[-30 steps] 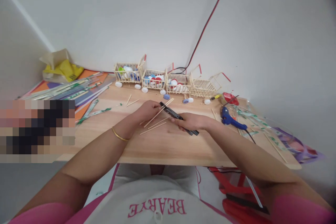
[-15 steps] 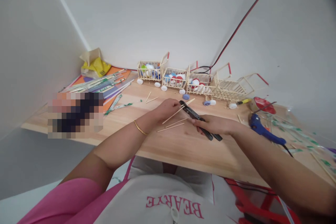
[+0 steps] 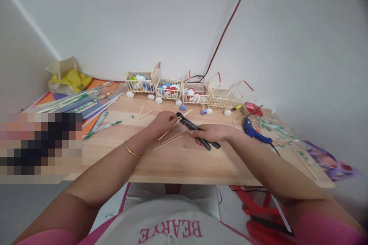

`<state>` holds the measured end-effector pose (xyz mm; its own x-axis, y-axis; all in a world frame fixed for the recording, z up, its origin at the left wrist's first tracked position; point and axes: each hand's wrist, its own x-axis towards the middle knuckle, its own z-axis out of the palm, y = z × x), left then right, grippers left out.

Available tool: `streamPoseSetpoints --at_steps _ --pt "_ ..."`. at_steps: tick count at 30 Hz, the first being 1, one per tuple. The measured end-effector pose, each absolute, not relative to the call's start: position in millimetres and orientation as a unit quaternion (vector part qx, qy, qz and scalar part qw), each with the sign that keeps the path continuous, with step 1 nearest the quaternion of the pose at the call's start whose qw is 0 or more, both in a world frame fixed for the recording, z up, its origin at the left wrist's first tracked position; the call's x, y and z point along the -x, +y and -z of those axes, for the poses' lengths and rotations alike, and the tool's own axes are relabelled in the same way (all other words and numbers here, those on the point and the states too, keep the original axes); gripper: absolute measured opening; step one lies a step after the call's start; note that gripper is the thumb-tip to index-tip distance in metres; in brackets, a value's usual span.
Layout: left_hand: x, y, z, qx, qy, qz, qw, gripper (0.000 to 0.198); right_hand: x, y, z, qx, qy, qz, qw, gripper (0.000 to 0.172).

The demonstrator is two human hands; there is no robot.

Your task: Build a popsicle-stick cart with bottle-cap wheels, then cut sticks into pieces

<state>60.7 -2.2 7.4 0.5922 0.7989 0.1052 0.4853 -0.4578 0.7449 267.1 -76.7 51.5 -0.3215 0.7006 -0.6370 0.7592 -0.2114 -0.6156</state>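
My right hand (image 3: 214, 132) is wrapped round the handles of black cutting pliers (image 3: 189, 123), whose jaws point up and left. At the jaws, my left hand (image 3: 165, 122) is closed in a pinch on a thin wooden stick (image 3: 166, 132). That stick slants across the jaw end of the pliers; the exact grip is partly hidden by my fingers. Two more wooden sticks (image 3: 169, 142) lie on the table just below, between my hands.
Small stick-built carts (image 3: 169, 91) stand along the wall, some holding bottle caps. A blue glue gun (image 3: 255, 132), red tape roll (image 3: 253, 109) and yellow cutter (image 3: 237, 107) lie right. Packaged sticks (image 3: 77, 101) and a yellow bag (image 3: 70, 80) are left. Short sticks (image 3: 144, 114) lie behind my left hand.
The view has turned to the right, so everything appears further left. Both hands keep about the same place at the pliers and stick.
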Motion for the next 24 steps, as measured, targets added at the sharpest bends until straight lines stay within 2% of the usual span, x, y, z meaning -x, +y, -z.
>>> streamPoseSetpoints --at_steps 15,24 --pt "-60 -6 -13 -0.842 0.403 -0.207 0.294 0.026 -266 -74 -64 -0.580 0.615 0.531 0.060 0.056" --pt "-58 -6 -7 -0.866 0.396 -0.209 0.222 0.023 -264 -70 -71 -0.587 0.616 0.517 0.094 0.054"
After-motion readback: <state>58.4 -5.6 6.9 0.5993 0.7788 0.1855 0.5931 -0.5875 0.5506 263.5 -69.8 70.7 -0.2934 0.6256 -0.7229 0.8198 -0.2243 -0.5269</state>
